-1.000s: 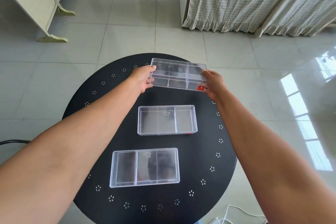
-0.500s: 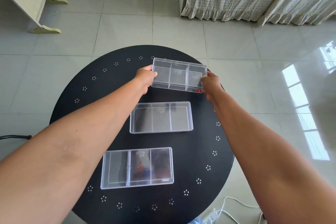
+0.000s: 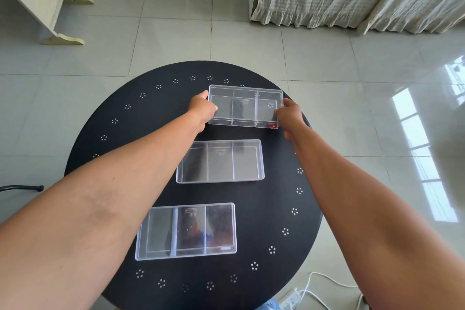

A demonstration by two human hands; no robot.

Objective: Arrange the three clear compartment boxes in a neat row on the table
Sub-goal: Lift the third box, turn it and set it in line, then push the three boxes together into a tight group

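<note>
On the round black surface (image 3: 100, 158) dotted with small white flower marks, the nearest clear plastic three-compartment box (image 3: 186, 231) lies flat toward the near edge. Beyond it, slightly to the right, the middle clear three-compartment box (image 3: 220, 161) lies flat too, well apart from its neighbours. Farthest out, the third clear compartment box (image 3: 245, 106) is held at both short ends: the left hand (image 3: 202, 112) has its grip closed on the left end, the right hand (image 3: 289, 114) on the right end. I cannot tell whether this box touches the surface.
</note>
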